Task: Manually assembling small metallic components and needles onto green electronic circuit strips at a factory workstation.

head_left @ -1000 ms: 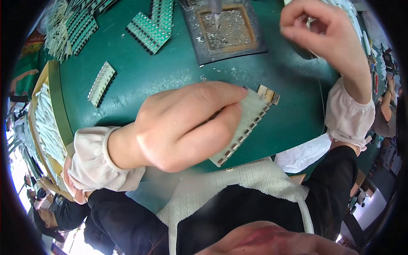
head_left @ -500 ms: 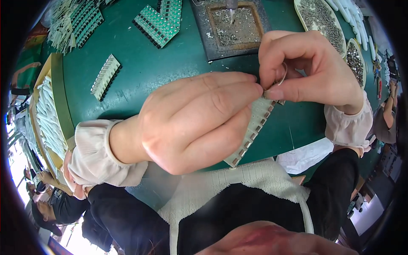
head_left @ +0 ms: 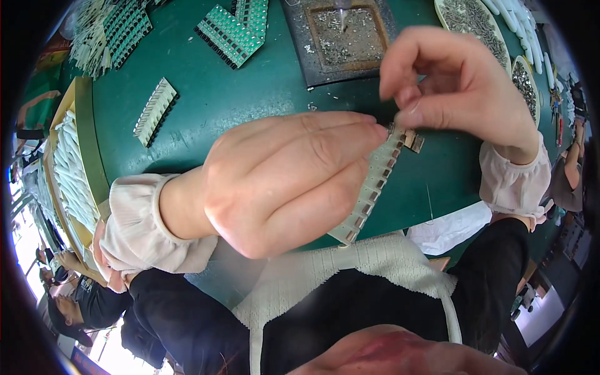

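My left hand (head_left: 287,181) is closed over a pale strip of circuit board (head_left: 373,181) with a row of metal-edged notches along its right side. The hand covers most of the strip's left side. A small brownish block (head_left: 413,141) sits at the strip's upper end. Just above that end is my right hand (head_left: 459,94), raised off the strip and slightly blurred. Its thumb and index finger are apart, and I see nothing between them.
A dark plate with a shallow recess (head_left: 350,75) full of metal bits lies ahead. Green circuit boards (head_left: 234,37) and a pale board strip (head_left: 155,112) lie to the left, by a box of white pieces (head_left: 97,162). Trays of small metal parts (head_left: 478,28) stand at far right.
My right hand has lifted up and away from the strip's upper end, its fingertips parting. The thin wire loop at its fingers no longer shows. My left hand stays nearly still.
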Motion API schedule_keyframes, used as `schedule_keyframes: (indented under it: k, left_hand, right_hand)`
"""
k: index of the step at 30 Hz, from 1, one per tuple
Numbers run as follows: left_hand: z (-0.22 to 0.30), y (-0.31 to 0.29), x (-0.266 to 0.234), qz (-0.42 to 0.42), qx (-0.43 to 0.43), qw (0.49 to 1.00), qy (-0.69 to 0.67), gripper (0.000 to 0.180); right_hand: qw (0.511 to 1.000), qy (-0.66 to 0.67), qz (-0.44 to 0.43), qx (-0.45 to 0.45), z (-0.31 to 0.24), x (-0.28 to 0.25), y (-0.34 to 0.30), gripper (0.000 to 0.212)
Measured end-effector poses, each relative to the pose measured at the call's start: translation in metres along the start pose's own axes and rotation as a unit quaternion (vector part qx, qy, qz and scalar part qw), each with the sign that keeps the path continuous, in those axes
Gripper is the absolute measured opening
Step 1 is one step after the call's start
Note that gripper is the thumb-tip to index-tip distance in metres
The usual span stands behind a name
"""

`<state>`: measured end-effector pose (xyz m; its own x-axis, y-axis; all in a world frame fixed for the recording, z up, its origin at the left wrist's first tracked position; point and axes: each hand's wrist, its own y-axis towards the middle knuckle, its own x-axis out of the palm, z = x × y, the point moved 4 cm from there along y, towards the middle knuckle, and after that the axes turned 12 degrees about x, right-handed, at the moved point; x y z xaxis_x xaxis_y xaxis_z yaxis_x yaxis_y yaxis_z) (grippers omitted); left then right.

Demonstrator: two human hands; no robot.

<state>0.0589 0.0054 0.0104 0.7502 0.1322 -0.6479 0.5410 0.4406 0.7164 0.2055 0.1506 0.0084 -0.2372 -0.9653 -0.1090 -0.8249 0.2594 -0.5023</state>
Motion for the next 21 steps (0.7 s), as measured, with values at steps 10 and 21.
schedule_keyframes:
  k: [10, 21]
  left_hand:
    - [-0.021, -0.007, -0.010, 0.069, -0.512, 0.827, -0.223, 0.013]
    - [-0.054, -0.036, -0.018, 0.305, -0.532, 0.669, -0.421, 0.022]
  right_hand:
    - [0.976, 0.090, 0.132, 0.148, -0.018, -0.004, -0.005, 0.014]
    - [0.978, -0.088, 0.161, -0.103, -0.021, -0.008, -0.003, 0.012]
